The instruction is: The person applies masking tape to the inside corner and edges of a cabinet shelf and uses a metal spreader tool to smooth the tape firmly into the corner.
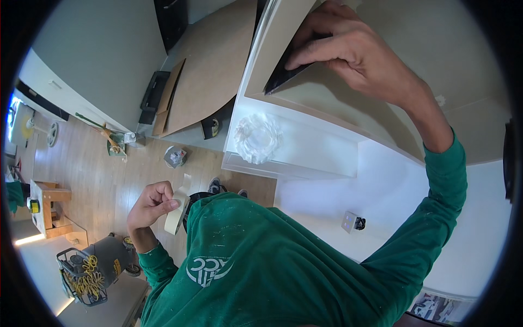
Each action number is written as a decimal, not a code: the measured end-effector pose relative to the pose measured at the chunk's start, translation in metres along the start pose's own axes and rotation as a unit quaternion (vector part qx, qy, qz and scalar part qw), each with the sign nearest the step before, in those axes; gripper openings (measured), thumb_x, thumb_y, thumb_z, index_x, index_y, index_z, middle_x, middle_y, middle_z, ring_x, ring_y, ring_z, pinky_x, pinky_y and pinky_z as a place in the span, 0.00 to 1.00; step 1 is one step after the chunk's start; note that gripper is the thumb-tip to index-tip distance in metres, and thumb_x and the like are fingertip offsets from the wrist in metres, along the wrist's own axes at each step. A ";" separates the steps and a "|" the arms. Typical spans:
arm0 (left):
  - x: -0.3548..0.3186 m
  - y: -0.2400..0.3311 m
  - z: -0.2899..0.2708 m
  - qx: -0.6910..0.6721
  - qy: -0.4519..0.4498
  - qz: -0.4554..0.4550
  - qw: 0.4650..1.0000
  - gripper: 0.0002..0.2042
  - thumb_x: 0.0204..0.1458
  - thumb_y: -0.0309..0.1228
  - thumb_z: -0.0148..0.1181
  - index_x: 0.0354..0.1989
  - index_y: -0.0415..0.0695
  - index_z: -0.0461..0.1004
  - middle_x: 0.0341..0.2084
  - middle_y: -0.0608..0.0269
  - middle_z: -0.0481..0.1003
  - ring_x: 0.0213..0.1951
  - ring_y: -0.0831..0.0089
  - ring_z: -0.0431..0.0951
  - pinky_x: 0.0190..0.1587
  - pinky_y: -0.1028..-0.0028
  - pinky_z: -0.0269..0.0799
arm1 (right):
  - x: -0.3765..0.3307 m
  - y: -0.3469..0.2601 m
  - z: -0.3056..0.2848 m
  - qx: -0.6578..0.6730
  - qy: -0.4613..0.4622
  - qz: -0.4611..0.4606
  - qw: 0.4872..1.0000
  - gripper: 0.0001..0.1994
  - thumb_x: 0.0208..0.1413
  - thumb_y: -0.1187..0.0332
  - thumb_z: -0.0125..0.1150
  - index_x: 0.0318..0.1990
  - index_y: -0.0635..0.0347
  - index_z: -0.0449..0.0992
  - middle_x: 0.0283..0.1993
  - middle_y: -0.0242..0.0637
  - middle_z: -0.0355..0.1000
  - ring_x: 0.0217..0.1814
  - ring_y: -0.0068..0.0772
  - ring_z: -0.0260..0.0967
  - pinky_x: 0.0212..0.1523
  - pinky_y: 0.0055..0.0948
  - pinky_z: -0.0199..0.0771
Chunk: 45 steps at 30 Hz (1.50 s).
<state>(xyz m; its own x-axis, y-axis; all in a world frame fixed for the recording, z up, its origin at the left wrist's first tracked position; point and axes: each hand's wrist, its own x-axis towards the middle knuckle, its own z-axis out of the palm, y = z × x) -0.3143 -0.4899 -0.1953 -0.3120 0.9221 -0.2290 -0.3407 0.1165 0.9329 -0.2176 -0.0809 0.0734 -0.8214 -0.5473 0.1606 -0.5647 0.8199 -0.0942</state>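
Note:
My left hand (151,206), low beside my green sweater, is closed on a roll of cream masking tape (173,219). A short loose end of the tape sticks up past my fingers. Up at the right, my right hand (348,52) pinches a thin, dark, flat scraper (289,73) between thumb and fingers. Its pointed corner touches the inner corner of a beige recessed panel (403,32), along the raised frame. My fingers cover much of the scraper, so its full shape is hidden. Just below that frame, a crumpled white plastic bundle (257,138) sits against a white ledge (321,155).
Brown board (210,65) covers a surface beyond the panel. On the wooden floor stand a small bucket-like container (175,156), a wooden stool (50,204) and a wheeled grey machine (106,261) with a coiled yellow cord. A wall socket (348,222) with something black plugged in is at the right.

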 end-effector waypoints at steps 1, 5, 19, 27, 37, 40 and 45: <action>0.001 0.000 0.000 0.002 -0.001 0.000 1.000 0.12 0.61 0.26 0.64 0.30 0.45 0.64 0.21 0.81 0.61 0.23 0.92 0.56 0.24 0.82 0.50 | 0.000 -0.002 -0.001 0.002 -0.009 0.012 1.000 0.16 0.50 0.81 0.59 0.44 0.58 0.85 0.42 0.42 0.80 0.51 0.44 0.73 0.61 0.42 0.64; 0.002 -0.001 -0.003 0.006 -0.002 -0.003 1.000 0.12 0.61 0.26 0.64 0.30 0.45 0.64 0.21 0.81 0.61 0.23 0.92 0.56 0.24 0.83 0.50 | -0.004 0.000 0.000 0.022 0.020 0.014 0.999 0.15 0.50 0.82 0.59 0.43 0.58 0.85 0.42 0.42 0.80 0.51 0.45 0.73 0.60 0.42 0.65; 0.010 -0.008 -0.002 0.007 -0.006 -0.002 1.000 0.12 0.61 0.25 0.63 0.29 0.45 0.65 0.20 0.82 0.60 0.23 0.92 0.55 0.23 0.83 0.48 | -0.010 0.003 0.012 0.040 0.020 0.042 0.998 0.12 0.53 0.77 0.63 0.45 0.58 0.85 0.43 0.44 0.79 0.51 0.44 0.72 0.61 0.44 0.63; 0.017 -0.010 -0.008 0.005 -0.011 -0.014 1.000 0.12 0.61 0.26 0.64 0.29 0.45 0.65 0.20 0.81 0.60 0.23 0.92 0.55 0.23 0.83 0.49 | -0.072 -0.114 -0.033 -0.021 0.008 0.139 0.990 0.12 0.43 0.77 0.64 0.36 0.53 0.86 0.35 0.32 0.75 0.41 0.37 0.70 0.43 0.39 0.69; 0.028 0.020 0.000 0.049 -0.011 -0.012 0.999 0.15 0.58 0.30 0.67 0.27 0.47 0.63 0.21 0.81 0.58 0.24 0.91 0.54 0.25 0.81 0.47 | -0.180 -0.067 0.266 0.469 0.096 0.429 0.766 0.16 0.54 0.78 0.63 0.51 0.59 0.77 0.46 0.35 0.77 0.50 0.27 0.73 0.54 0.30 0.71; 0.032 0.031 0.002 0.073 -0.036 -0.013 0.997 0.14 0.59 0.28 0.66 0.28 0.47 0.64 0.22 0.81 0.59 0.24 0.91 0.55 0.25 0.81 0.48 | -0.188 -0.024 0.365 0.478 0.237 0.555 0.638 0.16 0.54 0.78 0.64 0.51 0.60 0.78 0.45 0.34 0.77 0.48 0.26 0.72 0.52 0.29 0.72; 0.032 0.033 0.001 0.068 -0.057 0.009 0.996 0.12 0.61 0.25 0.64 0.29 0.46 0.65 0.22 0.81 0.62 0.24 0.92 0.57 0.25 0.82 0.51 | -0.163 0.002 0.402 0.437 0.272 0.544 0.663 0.18 0.53 0.77 0.65 0.52 0.57 0.79 0.46 0.36 0.78 0.49 0.32 0.73 0.51 0.32 0.73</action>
<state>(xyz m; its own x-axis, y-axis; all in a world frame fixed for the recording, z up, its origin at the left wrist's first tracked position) -0.3343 -0.4566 -0.1714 -0.2117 0.9593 -0.1869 -0.2108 0.1420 0.9672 -0.1173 -0.0579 -0.3482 -0.7646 0.6237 -0.1624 0.3125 0.1383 -0.9398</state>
